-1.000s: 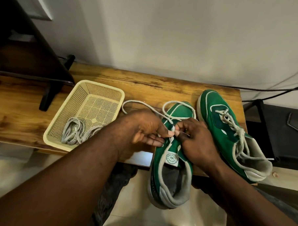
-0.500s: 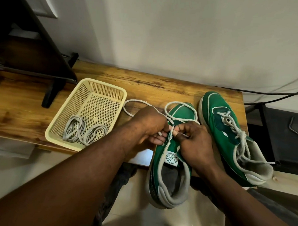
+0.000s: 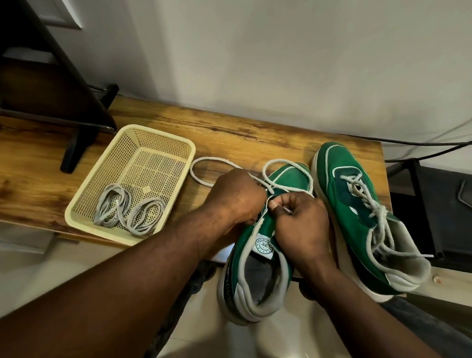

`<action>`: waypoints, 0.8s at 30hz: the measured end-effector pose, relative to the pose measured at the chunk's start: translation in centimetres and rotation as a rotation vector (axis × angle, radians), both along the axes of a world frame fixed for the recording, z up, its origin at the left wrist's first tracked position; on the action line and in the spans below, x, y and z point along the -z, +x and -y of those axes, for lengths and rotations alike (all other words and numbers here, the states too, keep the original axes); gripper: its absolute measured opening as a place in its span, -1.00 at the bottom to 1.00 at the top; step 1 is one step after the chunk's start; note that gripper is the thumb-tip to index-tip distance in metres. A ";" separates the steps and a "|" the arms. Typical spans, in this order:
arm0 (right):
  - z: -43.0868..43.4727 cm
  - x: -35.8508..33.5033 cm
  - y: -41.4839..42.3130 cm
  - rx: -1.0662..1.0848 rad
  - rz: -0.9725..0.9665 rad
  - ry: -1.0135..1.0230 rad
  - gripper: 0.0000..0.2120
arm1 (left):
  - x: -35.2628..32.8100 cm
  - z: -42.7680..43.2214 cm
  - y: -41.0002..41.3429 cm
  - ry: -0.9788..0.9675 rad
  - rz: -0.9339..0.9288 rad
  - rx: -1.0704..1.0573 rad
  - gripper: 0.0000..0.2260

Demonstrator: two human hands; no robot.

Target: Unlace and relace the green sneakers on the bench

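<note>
Cream perforated plastic basket (image 3: 78, 217) sits left on the wooden worktop (image 3: 254, 132), with two coiled grey laces (image 3: 128, 210) inside. Just right of it, the white lace (image 3: 209, 159) lies in loose loops running to the toe of the unlaced green sneaker (image 3: 243, 246), whose heel overhangs the worktop edge. Left hand (image 3: 235, 197), flatter a second ago, now curls knuckles-up over the eyelet row; what its fingers hold is hidden. Right hand (image 3: 301, 222) pinches the white lace tip beside it. Reads as an eyelet being threaded, relacing barely begun. Far right, the second green sneaker (image 3: 366, 222) stands laced.
</note>
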State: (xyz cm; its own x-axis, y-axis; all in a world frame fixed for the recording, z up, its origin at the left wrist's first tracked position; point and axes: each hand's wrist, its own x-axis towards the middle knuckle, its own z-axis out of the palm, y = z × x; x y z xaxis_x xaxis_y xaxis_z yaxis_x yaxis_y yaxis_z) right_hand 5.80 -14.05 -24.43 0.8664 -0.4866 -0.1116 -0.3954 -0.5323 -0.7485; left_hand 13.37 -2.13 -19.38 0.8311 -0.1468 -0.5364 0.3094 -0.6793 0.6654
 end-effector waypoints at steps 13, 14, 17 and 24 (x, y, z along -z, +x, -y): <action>0.9 0.2 0.4 -0.042 -0.011 0.102 -0.86 | 0.7 -0.5 -0.5 -0.210 -0.188 -0.154 -0.82; 1.2 0.3 0.4 -0.039 -0.022 0.156 -0.86 | 0.7 -0.5 -0.6 -0.221 -0.196 -0.166 -0.82; 2.0 0.1 0.5 -0.081 -0.040 0.232 -0.87 | 0.4 -0.3 -0.7 -0.229 -0.210 -0.192 -0.80; 2.6 0.0 0.7 -0.139 -0.015 0.259 -0.86 | 0.5 -0.3 -0.8 -0.207 -0.202 -0.145 -0.81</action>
State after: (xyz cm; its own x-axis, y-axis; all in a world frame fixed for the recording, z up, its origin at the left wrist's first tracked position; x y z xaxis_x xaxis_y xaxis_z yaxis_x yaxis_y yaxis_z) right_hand 6.55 -16.65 -24.43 0.9203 -0.3168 -0.2297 -0.3438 -0.3743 -0.8612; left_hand 12.54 -1.78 -19.84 0.7314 -0.1572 -0.6636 0.5330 -0.4752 0.7000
